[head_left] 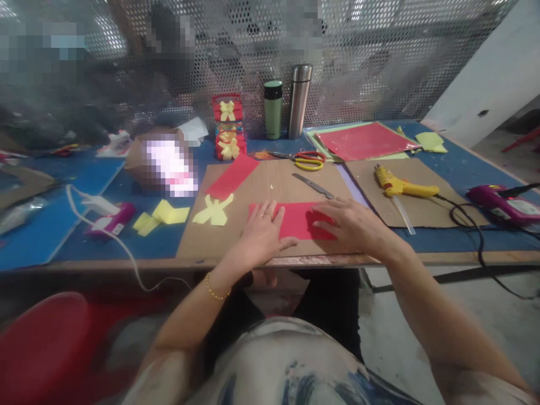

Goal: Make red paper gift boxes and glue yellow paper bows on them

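A red paper strip (295, 221) lies flat on a cardboard sheet (198, 242) in front of me. My left hand (264, 230) rests on its left end, fingers stretched out and a ring on one of them. On the right end lies my right hand (348, 225), fingers spread and flat. Just beyond the strip is a grey blade (312, 185). Left of my left hand are a cut yellow paper bow shape (213, 210) and a second red strip (233, 176). Scissors (310, 160) with red and yellow handles lie at the far edge of the cardboard.
A yellow glue gun (405, 187) rests on another cardboard piece (422, 166) at right, its cord running to a purple power block (506, 203). Red paper sheets (365, 140), a steel flask (300, 101), a green tumbler (273, 112) and small red boxes with bows (230, 132) stand behind.
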`<state>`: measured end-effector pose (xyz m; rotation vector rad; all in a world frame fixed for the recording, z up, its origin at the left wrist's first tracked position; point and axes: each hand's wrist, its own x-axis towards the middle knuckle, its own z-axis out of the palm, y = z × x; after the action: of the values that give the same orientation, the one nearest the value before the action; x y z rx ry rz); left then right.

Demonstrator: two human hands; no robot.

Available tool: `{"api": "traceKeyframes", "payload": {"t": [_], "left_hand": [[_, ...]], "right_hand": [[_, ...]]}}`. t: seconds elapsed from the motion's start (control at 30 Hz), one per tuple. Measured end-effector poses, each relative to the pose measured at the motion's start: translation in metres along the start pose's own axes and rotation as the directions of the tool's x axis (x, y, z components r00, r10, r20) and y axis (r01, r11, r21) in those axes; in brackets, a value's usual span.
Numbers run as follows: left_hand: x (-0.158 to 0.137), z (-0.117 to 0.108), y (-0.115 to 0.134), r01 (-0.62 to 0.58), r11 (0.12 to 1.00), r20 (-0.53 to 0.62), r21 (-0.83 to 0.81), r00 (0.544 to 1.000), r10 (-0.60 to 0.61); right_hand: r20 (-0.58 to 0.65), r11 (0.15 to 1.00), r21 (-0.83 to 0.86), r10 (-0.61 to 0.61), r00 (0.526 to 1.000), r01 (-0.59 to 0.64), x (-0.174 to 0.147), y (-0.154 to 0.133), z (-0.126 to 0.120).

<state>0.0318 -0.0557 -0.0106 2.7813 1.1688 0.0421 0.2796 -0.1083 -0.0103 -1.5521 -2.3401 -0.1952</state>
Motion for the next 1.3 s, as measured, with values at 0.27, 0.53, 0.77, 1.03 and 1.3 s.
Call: {"api": "traceKeyframes", "payload": {"t": [0.27,0.53,0.77,1.03,1.3], "left_hand": [[-0.021,-0.014,-0.022,-0.116,0.988,-0.035,-0.102,0.993,0.113],[-0.025,-0.011,-0.018,-0.203,0.978,-0.161,0.036,0.965,0.206],[-0.028,-0.013,-0.024,-0.297,0.955,-0.234,0.012,0.927,0.292],[-0.032,-0.032,-0.032,-0.184,0.941,-0.232,-0.284,0.965,0.119],[-0.028,-0.03,-0.039,-0.11,0.889,-0.284,-0.445,0.959,-0.023]], "right_hand": [[-0.033,0.975,0.205,-0.084,0.996,0.089,-0.038,0.002,0.015],[0.008,0.982,0.161,-0.1,0.995,0.097,-0.041,-0.012,0.005],[-0.115,0.979,0.173,-0.091,0.989,0.11,-0.045,-0.015,-0.003],[-0.125,0.988,0.152,0.056,0.991,-0.037,-0.032,0.001,-0.001],[-0.215,0.965,0.252,0.131,0.968,-0.075,-0.023,0.003,0.002]]}}
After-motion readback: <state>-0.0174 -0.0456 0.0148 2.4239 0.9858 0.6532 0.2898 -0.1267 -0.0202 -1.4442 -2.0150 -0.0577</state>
